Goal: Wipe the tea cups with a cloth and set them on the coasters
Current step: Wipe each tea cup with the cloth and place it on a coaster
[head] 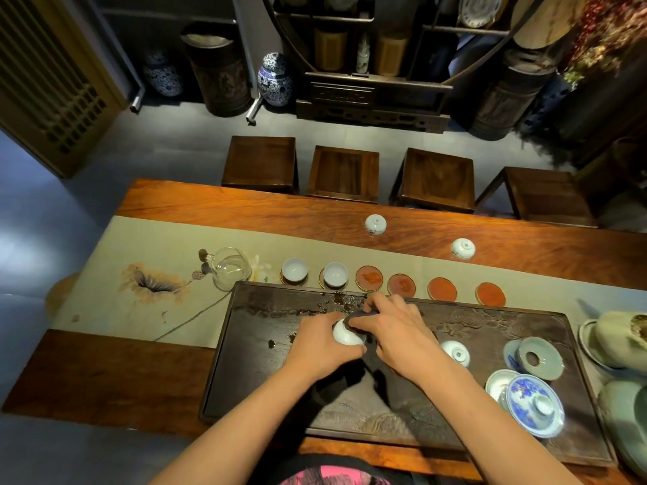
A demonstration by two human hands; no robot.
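Observation:
My left hand (322, 348) grips a white tea cup (346, 336) over the dark tea tray (266, 344). My right hand (392, 327) pinches a dark cloth (360, 315) against the cup's rim; most of the cloth is hidden under my fingers. Two white cups (294, 269) (335, 274) stand upright on the two leftmost coasters. Four red coasters (368, 278) (401, 285) (442, 289) (490, 294) lie bare in the row to their right. One cup (457, 352) sits upside down on the tray by my right wrist. Two more upside-down cups (375, 224) (463, 248) rest on the far wood.
A glass pitcher (231, 273) stands left of the coasters on the painted runner (140, 274). Celadon and blue-patterned lids and bowls (535, 404) crowd the tray's right end, with pale vessels (619, 339) beyond. Several wooden stools (345, 173) line the table's far side.

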